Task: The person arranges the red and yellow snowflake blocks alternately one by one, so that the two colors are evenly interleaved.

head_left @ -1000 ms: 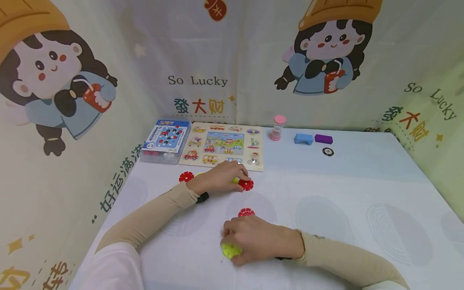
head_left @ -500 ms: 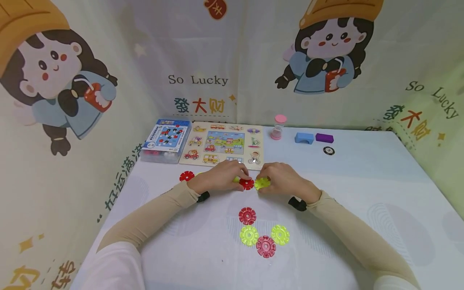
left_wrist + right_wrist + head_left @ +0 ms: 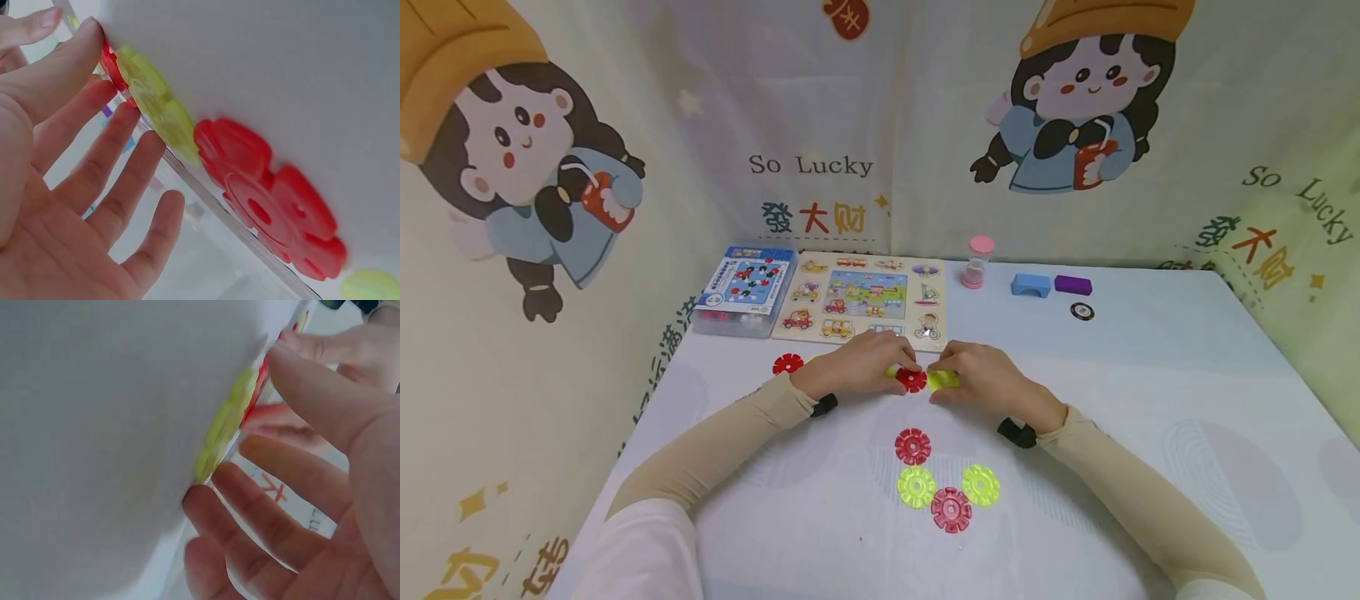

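Several flower-shaped notched plastic discs, red and yellow-green, form a row on the table. My left hand [image 3: 868,364] pinches a red disc [image 3: 912,380] at the row's right end between thumb and fingertips. Right beside it my right hand [image 3: 981,375] holds a yellow-green disc [image 3: 943,380] by its edges, thumb nearer me and fingers behind. In the right wrist view this yellow-green disc [image 3: 225,425] meets the red one edge to edge. Further along the row, the left wrist view shows another yellow-green disc [image 3: 156,103] and a larger-looking red disc [image 3: 269,197]. My left forearm partly hides the row.
Nearer me lies a second group: an upper red disc [image 3: 913,447], a yellow-green disc [image 3: 916,487], a lower red disc [image 3: 951,510] and another yellow-green disc. Behind are a boxed set [image 3: 745,292], a wooden puzzle [image 3: 865,296], an hourglass [image 3: 976,262], blocks [image 3: 1032,285] and a round chip [image 3: 1082,311].
My right hand has moved away from me, from the near group up to the row's end, carrying the yellow-green disc. My left hand has stayed on the red disc.
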`<action>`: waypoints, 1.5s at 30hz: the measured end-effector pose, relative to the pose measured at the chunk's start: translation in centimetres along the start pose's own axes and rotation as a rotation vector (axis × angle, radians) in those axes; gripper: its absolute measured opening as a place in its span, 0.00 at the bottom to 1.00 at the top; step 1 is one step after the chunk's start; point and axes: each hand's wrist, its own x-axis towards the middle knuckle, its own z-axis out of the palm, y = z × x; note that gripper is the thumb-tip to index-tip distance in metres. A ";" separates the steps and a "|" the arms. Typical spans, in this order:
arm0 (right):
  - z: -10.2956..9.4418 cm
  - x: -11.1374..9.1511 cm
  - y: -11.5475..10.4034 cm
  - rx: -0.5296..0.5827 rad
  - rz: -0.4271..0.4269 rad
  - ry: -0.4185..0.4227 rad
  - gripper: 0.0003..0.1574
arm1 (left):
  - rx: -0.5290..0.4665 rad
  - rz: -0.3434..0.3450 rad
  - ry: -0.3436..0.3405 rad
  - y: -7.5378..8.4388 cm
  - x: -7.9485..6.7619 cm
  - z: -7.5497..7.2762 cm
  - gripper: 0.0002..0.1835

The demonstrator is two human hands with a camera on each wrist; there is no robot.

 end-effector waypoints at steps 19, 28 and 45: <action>0.6 -3.6 -6.9 -0.088 -0.411 -0.208 0.30 | 0.040 0.109 -0.021 1.9 2.3 0.4 0.25; 0.3 -3.3 -7.0 -0.102 -0.363 -0.244 0.25 | 0.021 0.101 0.005 2.2 2.5 0.4 0.24; 0.6 -4.1 -6.2 -0.113 -0.269 -0.153 0.20 | 0.048 0.114 0.016 2.2 2.7 0.5 0.23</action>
